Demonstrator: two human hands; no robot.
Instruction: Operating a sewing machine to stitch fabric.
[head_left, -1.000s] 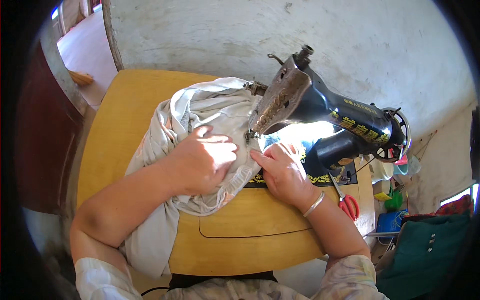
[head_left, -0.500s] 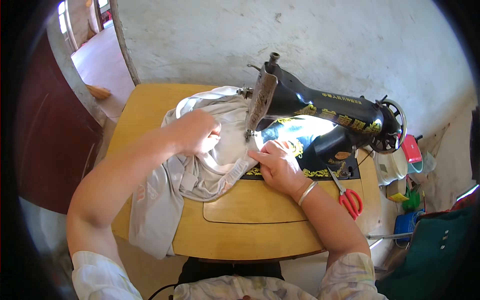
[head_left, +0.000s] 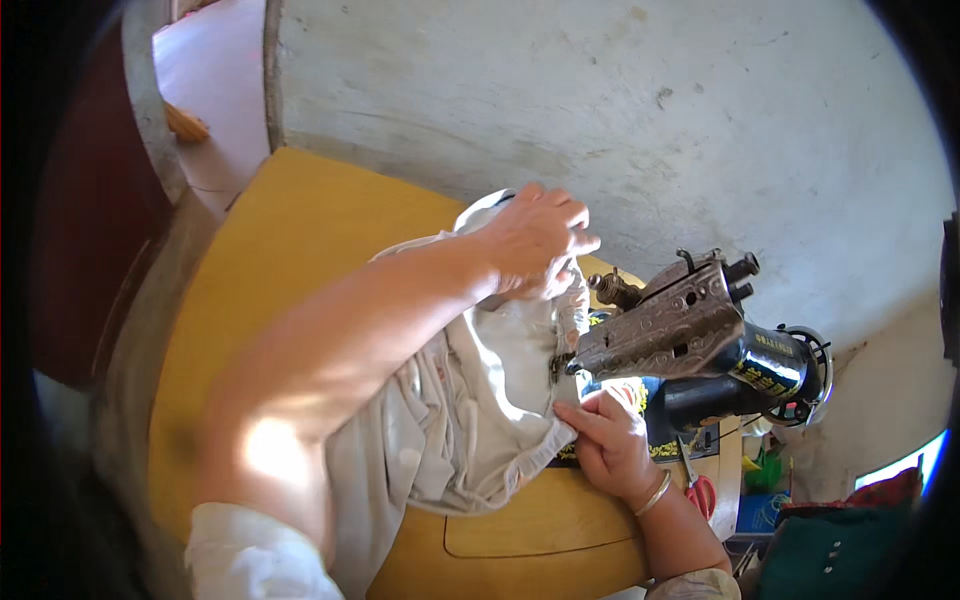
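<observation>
A pale grey-white garment lies bunched on the yellow sewing table, running under the needle of a black sewing machine. My left hand is stretched out behind the machine's head, its fingers closed on the far end of the garment. My right hand rests flat on the table just in front of the needle, fingertips pinning the garment's hemmed edge against the machine bed. A thin bangle circles that wrist.
A rough whitewashed wall stands right behind the table. Red-handled scissors lie on the table's right end by the machine's handwheel. Green and blue items sit low at the right. A doorway and a dark door are at the left.
My left hand has gone from pressing the cloth beside the needle to reaching far back behind the machine, drawing the garment with it. The view has swung left. My right hand has stayed by the needle.
</observation>
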